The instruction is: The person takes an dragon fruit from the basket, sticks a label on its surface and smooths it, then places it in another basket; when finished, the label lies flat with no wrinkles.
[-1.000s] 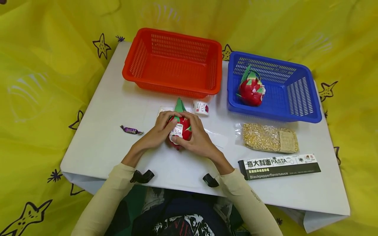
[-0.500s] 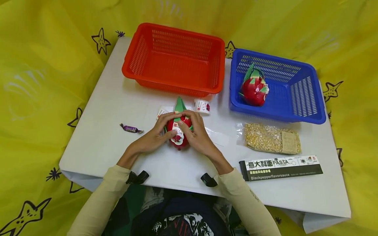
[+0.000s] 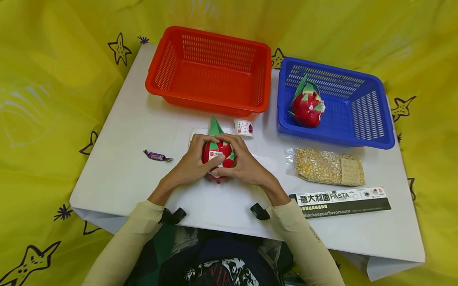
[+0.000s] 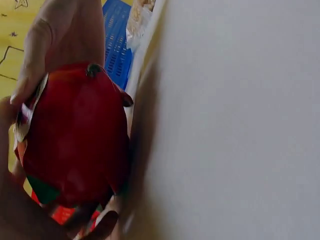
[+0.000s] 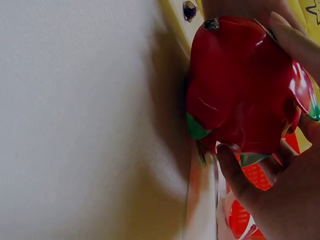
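Observation:
A red dragon fruit (image 3: 229, 149) with green leaf tips lies just in front of me at the middle of the table. My left hand (image 3: 191, 163) curls round its left side, my right hand (image 3: 247, 165) round its right. Both thumbs lie over a white printed label (image 3: 213, 154) on its front, partly covering it. Fingertips of the two hands meet at the top of the fruit (image 4: 75, 135), below the tall green leaf (image 3: 215, 126). In the right wrist view, fingers also wrap the fruit (image 5: 240, 85), close over the white table (image 5: 90, 110).
Behind the hands stands a red basket (image 3: 211, 105); a blue basket (image 3: 332, 139) to its right holds another dragon fruit (image 3: 307, 109). A label roll (image 3: 243, 128), a corn kernel bag (image 3: 318, 165), a pasta box (image 3: 343, 202) and a purple candy (image 3: 157, 156) lie around.
Both hands stay on the dragon fruit. Their thumbs have shifted across the label, the left one now above the right, and the fruit has turned slightly.

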A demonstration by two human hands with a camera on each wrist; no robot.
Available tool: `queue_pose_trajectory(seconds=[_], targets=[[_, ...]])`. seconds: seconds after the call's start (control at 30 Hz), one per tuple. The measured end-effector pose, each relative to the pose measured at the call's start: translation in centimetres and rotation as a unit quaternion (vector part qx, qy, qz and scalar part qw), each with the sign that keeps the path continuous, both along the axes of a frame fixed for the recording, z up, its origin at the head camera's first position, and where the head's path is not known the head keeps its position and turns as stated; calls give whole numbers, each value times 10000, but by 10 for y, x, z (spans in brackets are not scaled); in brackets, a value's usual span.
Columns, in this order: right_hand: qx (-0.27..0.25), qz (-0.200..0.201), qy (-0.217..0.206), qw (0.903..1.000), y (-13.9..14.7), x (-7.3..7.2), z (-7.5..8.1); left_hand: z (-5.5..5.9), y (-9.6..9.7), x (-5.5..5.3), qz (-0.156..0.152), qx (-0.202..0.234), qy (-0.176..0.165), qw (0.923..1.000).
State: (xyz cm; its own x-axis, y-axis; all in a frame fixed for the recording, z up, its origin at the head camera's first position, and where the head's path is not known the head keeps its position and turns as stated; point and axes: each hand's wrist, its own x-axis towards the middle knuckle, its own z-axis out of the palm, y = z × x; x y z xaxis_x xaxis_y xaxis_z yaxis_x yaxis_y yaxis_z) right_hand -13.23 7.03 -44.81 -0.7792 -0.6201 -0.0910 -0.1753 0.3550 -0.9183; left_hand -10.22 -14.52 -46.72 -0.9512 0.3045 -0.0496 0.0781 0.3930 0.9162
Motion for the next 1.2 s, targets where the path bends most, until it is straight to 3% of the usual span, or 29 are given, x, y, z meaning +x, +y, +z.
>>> queue_pose_trajectory(seconds=[0.13,0.23,0.53,0.87,1.2], targets=[[8,-51,65,10000,1,-1,-1,5,16,-2,507,-557,47,9971],[18,-69,93,9999,1,-1,-2,4,20,-1,552,-716,100,9959],[74,46,176,9998,0,0,-6,1,9,-5,-77,-159,186,9997],[-277,-245,536,9979,-8,6,-12,-3,3,0,-72,414,248,9988],[-396,-581,821,9941,-12,12,-15,-8,-2,1,-40,587,22,9983]])
